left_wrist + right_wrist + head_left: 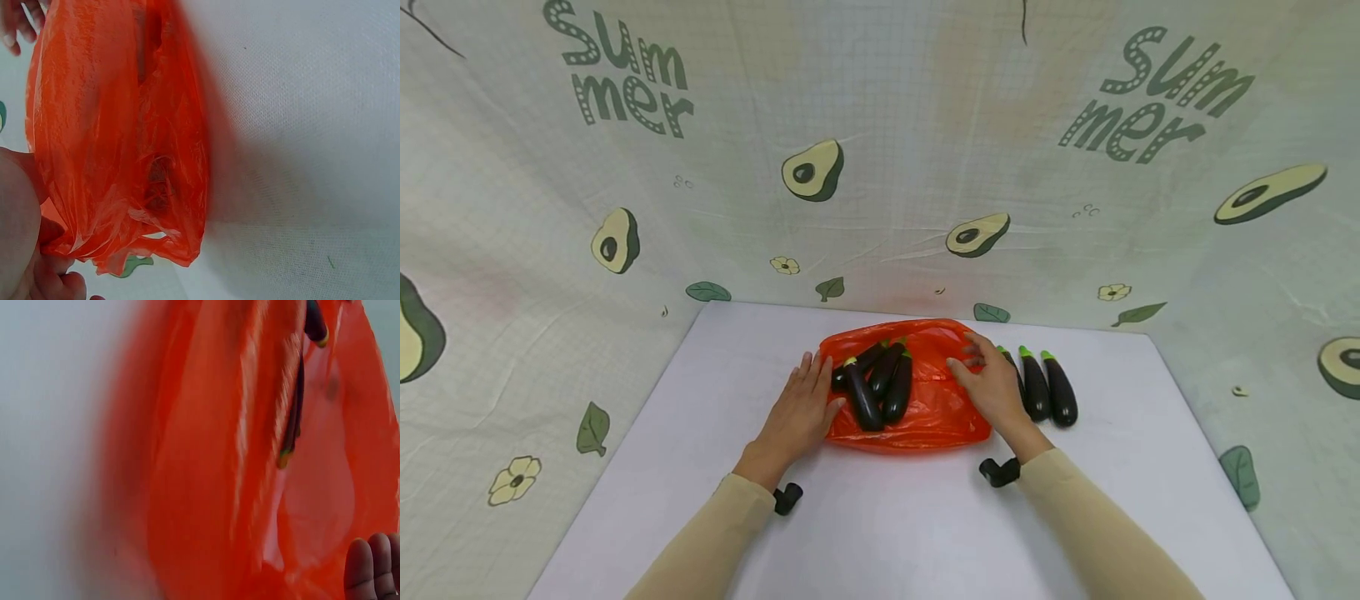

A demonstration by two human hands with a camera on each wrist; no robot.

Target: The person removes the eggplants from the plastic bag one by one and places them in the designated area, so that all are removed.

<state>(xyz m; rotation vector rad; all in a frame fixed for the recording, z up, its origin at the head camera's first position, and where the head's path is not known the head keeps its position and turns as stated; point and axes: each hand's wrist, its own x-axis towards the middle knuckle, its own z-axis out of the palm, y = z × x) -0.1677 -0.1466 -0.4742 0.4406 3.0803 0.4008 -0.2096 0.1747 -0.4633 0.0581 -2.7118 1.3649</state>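
Red bag: the thin plastic bag (943, 408) sits toward the far part of the desk (887, 533), at 12 o'clock from the person, its mouth gaping upward.
Bagged eggplants: four dark eggplants (898, 392) lie in the bag, bunched toward its 9 o'clock side, green caps mostly pointing to 12 or 1 (the front one leans to 11).
Left grip: the left hand (801, 408) lies along the bag's 9 o'clock edge, touching it; fingers extended and close together, thumb well apart from them and near the front eggplant.
Right grip: the right hand (996, 387) is at the bag's 3 o'clock rim, fingers loosely bent, a gap between them and the thumb, nothing held; whether it touches the plastic, I cannot tell.
Loose eggplants: three more (1060, 396) lie on the desk at the bag's 3 o'clock, side by side, one partly hidden by the right hand.
Backdrop: a printed cloth (887, 92) rises at 12 o'clock, beyond the desk.
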